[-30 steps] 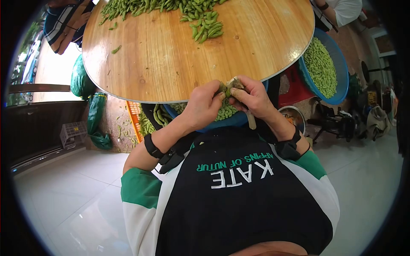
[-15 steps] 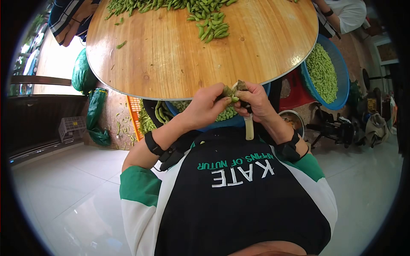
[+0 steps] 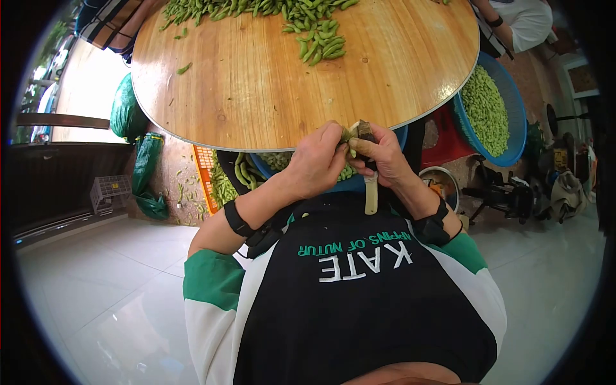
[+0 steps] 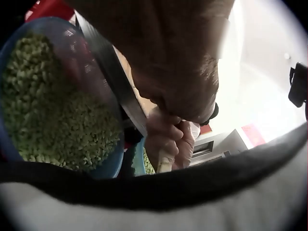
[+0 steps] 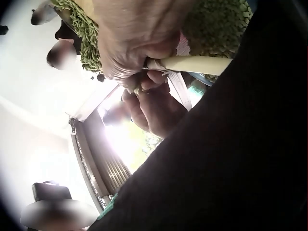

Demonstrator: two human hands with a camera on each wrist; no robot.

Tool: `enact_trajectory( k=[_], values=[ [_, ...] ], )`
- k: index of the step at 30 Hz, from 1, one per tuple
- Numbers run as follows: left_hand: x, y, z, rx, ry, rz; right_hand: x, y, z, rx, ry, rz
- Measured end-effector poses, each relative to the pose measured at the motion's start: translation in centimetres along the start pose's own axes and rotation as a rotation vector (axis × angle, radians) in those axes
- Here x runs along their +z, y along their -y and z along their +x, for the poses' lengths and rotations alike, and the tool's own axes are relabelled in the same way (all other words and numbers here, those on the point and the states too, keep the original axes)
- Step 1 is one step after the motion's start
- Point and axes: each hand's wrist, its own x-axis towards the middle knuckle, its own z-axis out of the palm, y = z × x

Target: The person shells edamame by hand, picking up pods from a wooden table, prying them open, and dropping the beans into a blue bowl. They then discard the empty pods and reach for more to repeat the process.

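Note:
Both hands meet over the table's near edge in the head view. My left hand pinches a green bean pod, mostly hidden by the fingers. My right hand grips a tool with a pale, straight handle that points down toward the body; its other end is hidden in the fingers. A brownish piece shows at the right fingertips. In the right wrist view the handle sticks out past the palm, and the fingertips of both hands come together. Below the hands a blue basin holds shelled green beans.
A heap of bean pods lies across the far side of the round wooden table. Right of it stands a large blue basin of shelled beans. An orange crate and green sacks stand left. Other people sit at the far sides.
The hands have stayed together above the basin. The right hand has turned so the pale handle hangs more upright. The left hand has closed in tighter against the right fingertips, covering more of the pod.

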Motion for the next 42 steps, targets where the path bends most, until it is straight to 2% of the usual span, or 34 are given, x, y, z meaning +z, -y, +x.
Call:
enact_trajectory(
  k=[5,7,8,10,11,12,15,17,21,22,23,24,25,27,29,31,33,34,36,37,39,41,42],
  values=[
    [0.1,0.1,-0.3,0.091,-0.059,0.179,0.9,0.4,-0.2,-0.066,-0.041,-0.104],
    [-1.1,-0.2,-0.8,0.142,-0.147,0.247,0.7,1.4,-0.5,0.044,0.023,-0.259],
    [-2.8,-0.3,-1.3,0.185,-0.216,0.289,0.7,1.3,-0.7,0.038,0.029,-0.260],
    [-7.3,-1.2,-3.2,-0.034,-0.228,0.446,0.7,0.6,-1.5,-0.220,0.076,-0.652],
    [-9.9,-1.1,-4.2,-0.086,-0.187,0.648,0.8,1.2,-1.8,-0.210,0.125,-0.793],
    [-11.7,-0.9,-4.7,-0.136,-0.142,0.850,0.7,1.5,-1.8,-0.225,0.193,-0.835],
    [-13.4,0.1,-3.3,-0.054,-0.235,1.020,0.7,0.6,-1.1,-0.231,0.232,-0.758],
    [-12.0,1.9,-0.6,-0.212,-0.270,0.454,1.0,0.6,-0.8,-0.203,0.153,-0.688],
    [-8.2,5.5,7.5,-0.107,-0.246,0.434,1.3,1.2,-1.0,-0.195,0.087,-0.615],
    [-7.3,6.7,9.2,-0.100,-0.249,0.431,1.1,1.5,-1.1,-0.110,0.062,-0.506],
    [-6.5,7.8,10.6,-0.172,-0.292,0.528,0.9,1.7,-1.2,-0.025,0.037,-0.393],
    [-6.1,8.3,11.6,-0.245,-0.335,0.625,0.5,1.5,-1.3,-0.029,0.034,-0.395],
    [-6.0,8.8,12.3,-0.240,-0.336,0.624,0.0,1.1,-1.2,-0.042,0.028,-0.375],
    [-5.7,9.6,13.0,-0.358,-0.274,0.544,-0.5,1.0,-1.0,-0.056,0.022,-0.355],
    [-5.7,10.4,12.5,-0.353,-0.283,0.521,-0.6,1.0,-0.8,-0.048,0.075,-0.350],
    [-6.1,10.3,11.5,-0.347,-0.292,0.500,0.1,1.6,-0.3,-0.075,0.027,-0.290],
    [-6.4,9.7,9.8,-0.357,-0.349,0.005,0.6,2.2,0.4,-0.106,-0.020,-0.229],
    [-6.3,8.3,9.0,-0.355,-0.347,0.008,0.6,2.5,0.8,-0.117,-0.015,-0.183],
    [-5.9,5.0,7.2,-0.370,-0.232,-0.591,0.8,2.9,1.6,-0.129,-0.015,-0.132],
    [-5.3,3.8,6.5,-0.375,-0.227,-0.594,1.0,2.9,1.9,-0.118,-0.001,-0.061],
    [-4.1,2.3,5.4,-0.341,-0.137,-0.850,1.2,2.8,2.2,-0.103,0.008,0.009],
    [-3.4,2.1,4.4,-0.365,-0.129,-0.891,1.1,2.6,2.3,-0.048,0.118,0.191],
    [-3.2,2.1,4.1,-0.388,-0.121,-0.928,1.0,2.4,2.2,-0.045,0.113,0.191]
  ],
)
